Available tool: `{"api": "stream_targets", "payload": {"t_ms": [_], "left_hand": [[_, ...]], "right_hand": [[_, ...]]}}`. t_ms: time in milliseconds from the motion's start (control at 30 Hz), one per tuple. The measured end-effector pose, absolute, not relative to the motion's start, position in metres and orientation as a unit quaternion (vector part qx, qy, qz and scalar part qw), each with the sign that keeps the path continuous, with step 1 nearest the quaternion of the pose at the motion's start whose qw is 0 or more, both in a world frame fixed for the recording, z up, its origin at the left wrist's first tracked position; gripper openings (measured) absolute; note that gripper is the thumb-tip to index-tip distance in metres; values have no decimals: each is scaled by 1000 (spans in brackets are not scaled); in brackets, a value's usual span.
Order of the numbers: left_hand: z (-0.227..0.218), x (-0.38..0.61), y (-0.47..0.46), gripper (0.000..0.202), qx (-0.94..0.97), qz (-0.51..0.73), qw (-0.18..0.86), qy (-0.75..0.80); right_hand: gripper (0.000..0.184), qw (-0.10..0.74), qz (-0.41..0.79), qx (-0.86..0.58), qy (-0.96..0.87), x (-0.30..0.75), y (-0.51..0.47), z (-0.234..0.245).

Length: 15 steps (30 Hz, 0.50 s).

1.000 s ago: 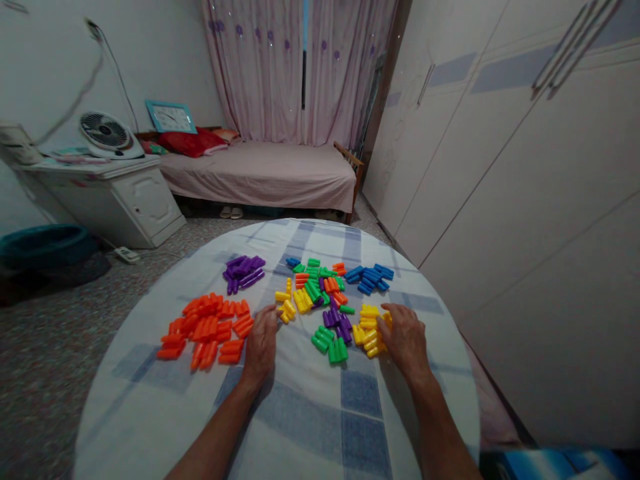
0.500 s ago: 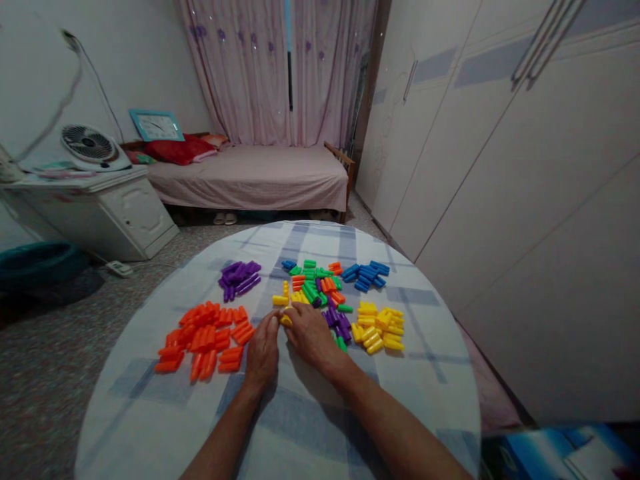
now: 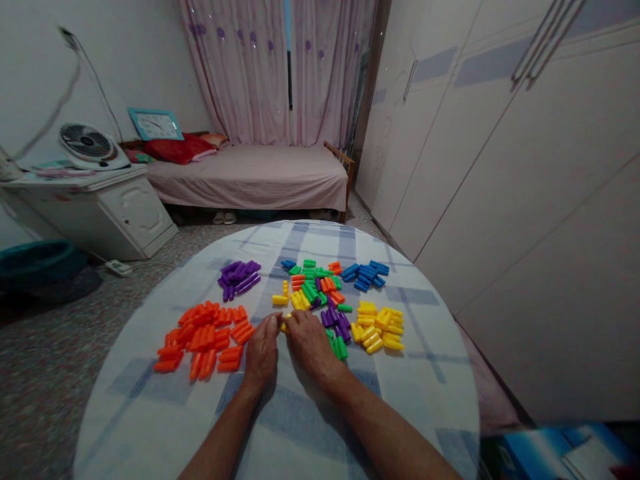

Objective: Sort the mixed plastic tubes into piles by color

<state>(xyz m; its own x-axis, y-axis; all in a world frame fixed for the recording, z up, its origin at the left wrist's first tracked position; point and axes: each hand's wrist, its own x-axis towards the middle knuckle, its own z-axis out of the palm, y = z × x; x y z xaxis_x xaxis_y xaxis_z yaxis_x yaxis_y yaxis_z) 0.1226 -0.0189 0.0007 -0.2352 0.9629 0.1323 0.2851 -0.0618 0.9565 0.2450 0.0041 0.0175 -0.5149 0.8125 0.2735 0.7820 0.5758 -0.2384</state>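
My left hand (image 3: 263, 347) and my right hand (image 3: 311, 341) meet over the near middle of the round table. Their closed fingertips pinch a small yellow plastic piece (image 3: 285, 326), mostly hidden between them. Orange plastic pieces (image 3: 203, 337) lie in a large group just left of my left hand. Beyond my right hand is a mixed heap of green pieces (image 3: 310, 291), with yellow, orange, blue and purple ones among them. Beside its wrist lie purple pieces (image 3: 339, 323) and green ones. A yellow pile (image 3: 380, 327) sits further right.
A purple pile (image 3: 239, 277) lies at the back left and a blue pile (image 3: 367, 275) at the back right. A checked cloth (image 3: 165, 427) covers the table. Past it stand a bed (image 3: 270, 173), a cabinet with a fan (image 3: 89, 143), and tall wardrobes (image 3: 500, 200).
My right hand has shifted slightly toward me, with its fingers lower over the yellow piece. More of the green pieces beside its wrist now show. My left hand stays nearly still.
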Motion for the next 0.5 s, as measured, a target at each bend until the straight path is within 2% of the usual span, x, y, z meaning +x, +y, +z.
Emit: {"api": "stream_targets", "payload": {"t_ms": [133, 267, 367, 500], "left_hand": [[3, 123, -20, 43, 507, 504, 339, 611], [-2, 123, -19, 45, 500, 513, 357, 600], [-5, 122, -18, 45, 494, 520, 362, 596], [-4, 123, -18, 44, 485, 520, 353, 608]], "right_hand": [[23, 170, 54, -458, -871, 249, -3, 19], [42, 203, 101, -455, -861, 258, -11, 29], [47, 265, 131, -451, -842, 279, -8, 45], [37, 389, 87, -514, -760, 333, 14, 63]]}}
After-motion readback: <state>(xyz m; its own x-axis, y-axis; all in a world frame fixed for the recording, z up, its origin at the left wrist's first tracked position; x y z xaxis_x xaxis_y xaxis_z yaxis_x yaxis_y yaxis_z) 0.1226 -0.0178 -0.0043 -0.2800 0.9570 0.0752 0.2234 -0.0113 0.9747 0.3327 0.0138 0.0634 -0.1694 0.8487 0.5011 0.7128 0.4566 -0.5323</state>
